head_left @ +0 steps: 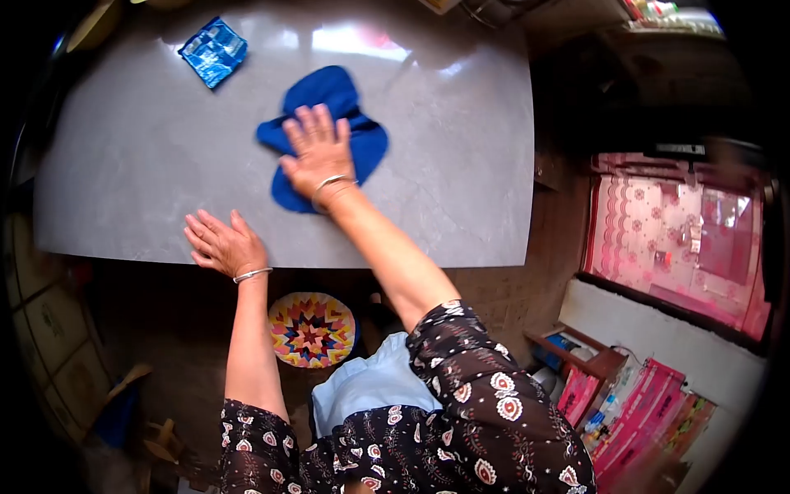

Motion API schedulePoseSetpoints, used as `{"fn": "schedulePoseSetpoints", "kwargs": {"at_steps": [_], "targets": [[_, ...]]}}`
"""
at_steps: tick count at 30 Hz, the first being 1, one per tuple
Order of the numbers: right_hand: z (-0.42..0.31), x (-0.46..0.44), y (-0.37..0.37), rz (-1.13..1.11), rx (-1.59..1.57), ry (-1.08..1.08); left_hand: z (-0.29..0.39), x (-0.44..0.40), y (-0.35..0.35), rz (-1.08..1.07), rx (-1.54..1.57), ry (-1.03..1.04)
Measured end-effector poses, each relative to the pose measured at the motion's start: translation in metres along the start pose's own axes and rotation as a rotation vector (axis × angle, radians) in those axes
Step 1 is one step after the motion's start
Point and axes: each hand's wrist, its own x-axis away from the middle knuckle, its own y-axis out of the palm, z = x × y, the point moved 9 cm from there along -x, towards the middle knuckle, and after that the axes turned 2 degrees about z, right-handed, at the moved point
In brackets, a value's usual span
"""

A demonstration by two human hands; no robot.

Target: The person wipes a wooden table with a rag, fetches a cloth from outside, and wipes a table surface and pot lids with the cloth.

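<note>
A dark blue cloth [322, 89] lies bunched on the grey tabletop [444, 189]. My right hand [318, 152] rests flat on top of the cloth, fingers spread and pointing away from me, covering part of it. At the table's near edge, my left hand [222, 243] lies on the surface with its fingers extended and holds nothing. A shiny blue packet [214, 53] is at the far left of the tabletop, apart from both hands and the cloth.
Below the near edge stands a round stool with a colourful patterned top [312, 330]. To the right are a window with a pink curtain [671, 239] and a wooden piece of furniture [605, 362]. Partly visible objects sit along the table's far edge.
</note>
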Motion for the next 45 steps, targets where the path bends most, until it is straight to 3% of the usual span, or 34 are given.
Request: {"fn": "schedulePoseSetpoints", "kwargs": {"at_steps": [3, 6, 15, 19, 22, 32, 34, 40, 42, 44, 45], "targets": [[-0.041, 0.037, -0.005, -0.057, -0.111, -0.108, 0.0, 0.0, 0.0, 0.03, -0.004, -0.002], [-0.037, 0.08, -0.019, -0.067, -0.185, -0.152, -0.003, 0.0, 0.005, 0.028, -0.025, 0.001], [0.216, 0.194, -0.104, 0.213, 0.227, 0.318, -0.01, 0.004, 0.023, 0.098, -0.133, 0.038], [0.259, 0.249, -0.114, 0.232, 0.416, 0.447, -0.015, -0.001, 0.024, 0.131, -0.112, 0.045], [0.242, 0.257, -0.111, 0.243, 0.459, 0.613, -0.006, -0.002, 0.011, 0.089, -0.008, 0.005], [-0.017, 0.132, -0.027, -0.03, 0.069, 0.257, -0.001, -0.003, -0.001, 0.048, 0.05, -0.013], [-0.05, 0.113, -0.017, 0.026, 0.044, 0.232, 0.0, -0.004, -0.003, 0.025, 0.059, -0.028], [-0.062, 0.106, -0.021, 0.127, 0.163, 0.277, -0.005, -0.007, -0.01, -0.084, 0.219, -0.042], [-0.063, 0.105, -0.023, 0.147, 0.181, 0.283, -0.01, -0.008, -0.014, -0.173, 0.345, 0.044], [-0.065, 0.105, -0.022, 0.145, 0.206, 0.279, -0.026, -0.021, -0.009, -0.202, 0.538, 0.3], [-0.067, 0.105, -0.024, 0.145, 0.21, 0.275, -0.043, -0.038, -0.008, -0.181, 0.491, 0.35]]}}
